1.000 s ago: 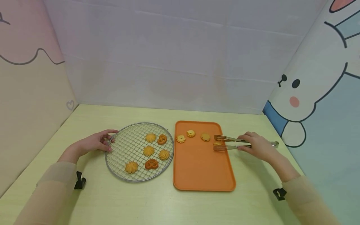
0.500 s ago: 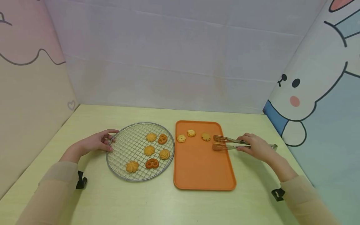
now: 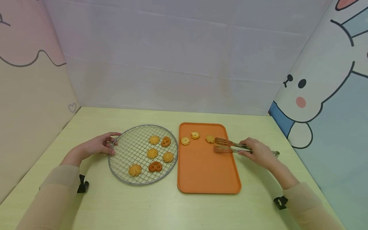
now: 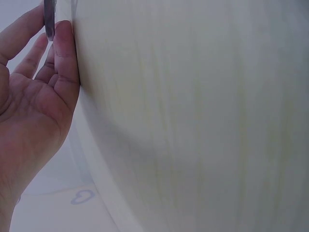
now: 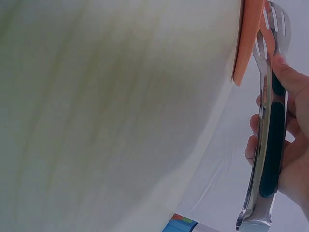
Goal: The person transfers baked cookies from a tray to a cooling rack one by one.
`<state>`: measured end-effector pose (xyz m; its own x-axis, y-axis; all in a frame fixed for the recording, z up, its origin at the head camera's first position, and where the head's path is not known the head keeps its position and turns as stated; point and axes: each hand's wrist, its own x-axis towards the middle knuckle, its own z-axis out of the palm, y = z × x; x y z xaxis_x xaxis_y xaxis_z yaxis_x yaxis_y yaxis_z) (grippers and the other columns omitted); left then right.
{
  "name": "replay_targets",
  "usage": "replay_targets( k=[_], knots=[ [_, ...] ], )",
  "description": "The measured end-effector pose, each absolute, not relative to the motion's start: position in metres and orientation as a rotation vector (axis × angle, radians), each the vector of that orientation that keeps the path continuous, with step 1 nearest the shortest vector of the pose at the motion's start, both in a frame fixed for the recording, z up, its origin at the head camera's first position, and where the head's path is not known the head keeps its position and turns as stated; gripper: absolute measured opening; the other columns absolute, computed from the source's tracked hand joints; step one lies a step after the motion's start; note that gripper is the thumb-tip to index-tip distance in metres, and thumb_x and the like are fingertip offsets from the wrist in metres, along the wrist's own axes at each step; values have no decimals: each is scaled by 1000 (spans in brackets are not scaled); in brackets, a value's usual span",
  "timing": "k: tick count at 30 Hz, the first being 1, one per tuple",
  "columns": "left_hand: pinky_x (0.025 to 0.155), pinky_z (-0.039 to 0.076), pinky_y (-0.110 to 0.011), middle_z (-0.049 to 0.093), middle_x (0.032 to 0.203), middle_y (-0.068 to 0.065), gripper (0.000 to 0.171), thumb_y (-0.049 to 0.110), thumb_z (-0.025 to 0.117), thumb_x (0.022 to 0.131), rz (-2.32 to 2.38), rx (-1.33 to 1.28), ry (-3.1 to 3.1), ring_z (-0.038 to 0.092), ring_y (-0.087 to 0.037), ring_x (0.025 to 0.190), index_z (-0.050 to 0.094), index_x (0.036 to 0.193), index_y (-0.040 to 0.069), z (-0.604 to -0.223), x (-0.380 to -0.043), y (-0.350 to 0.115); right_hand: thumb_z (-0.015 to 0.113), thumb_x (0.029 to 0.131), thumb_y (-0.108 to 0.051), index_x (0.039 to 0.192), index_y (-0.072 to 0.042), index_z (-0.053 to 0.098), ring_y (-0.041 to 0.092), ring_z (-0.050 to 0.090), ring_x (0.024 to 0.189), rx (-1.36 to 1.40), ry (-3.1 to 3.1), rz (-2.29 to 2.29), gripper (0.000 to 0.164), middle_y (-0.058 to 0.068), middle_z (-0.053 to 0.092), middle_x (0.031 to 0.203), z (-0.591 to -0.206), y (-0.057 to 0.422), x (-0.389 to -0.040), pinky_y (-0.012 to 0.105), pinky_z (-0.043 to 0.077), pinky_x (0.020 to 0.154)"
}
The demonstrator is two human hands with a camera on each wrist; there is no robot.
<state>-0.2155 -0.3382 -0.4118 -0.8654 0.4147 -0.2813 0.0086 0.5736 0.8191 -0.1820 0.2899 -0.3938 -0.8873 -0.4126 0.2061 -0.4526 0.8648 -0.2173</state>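
My left hand (image 3: 97,148) pinches the left rim of a round wire cooling rack (image 3: 118,172) between thumb and fingers. The left wrist view shows the rack's metal rim (image 4: 49,19) between them. My right hand (image 3: 257,153) grips metal serving tongs (image 3: 237,148) with dark green handle grips. Their slotted ends stand apart over the right side of an orange tray (image 3: 208,172). The upper end is just right of a round cookie with dark specks (image 3: 210,139). In the right wrist view, my fingers wrap the tongs (image 5: 270,130); no cookie shows between the ends.
On the rack lie several cookies: flower-shaped ones (image 3: 152,153), a swirled one (image 3: 168,157) and pretzel-shaped ones (image 3: 155,166). Two ring-shaped cookies (image 3: 195,135) lie at the tray's upper left. Rack and tray sit side by side on a pale table (image 3: 138,207), with walls behind and beside.
The tongs and my right hand have shifted left, towards the speckled cookie. A cookie seen between the tong ends a second ago is out of sight. My left hand stays put.
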Motion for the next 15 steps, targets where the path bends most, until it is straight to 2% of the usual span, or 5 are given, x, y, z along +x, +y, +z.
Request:
replay_targets(
  k=[5, 15],
  knots=[
    [76, 42, -25, 46, 121, -21, 87, 16, 77, 78, 1235, 342, 2356, 47, -17, 89, 25, 148, 7, -413, -217, -339, 73, 82, -30, 108, -9, 66, 20, 60, 82, 649, -2883, 428, 33, 3, 65, 97, -396, 286, -180, 40, 49, 65],
    [76, 42, -25, 47, 121, -21, 88, 15, 76, 78, 1246, 345, 2347, 46, -16, 89, 24, 148, 6, -414, -217, -339, 72, 84, -31, 111, -7, 64, 24, 60, 90, 677, -2918, 470, 37, 6, 63, 101, -402, 286, -182, 44, 49, 77]
  ],
)
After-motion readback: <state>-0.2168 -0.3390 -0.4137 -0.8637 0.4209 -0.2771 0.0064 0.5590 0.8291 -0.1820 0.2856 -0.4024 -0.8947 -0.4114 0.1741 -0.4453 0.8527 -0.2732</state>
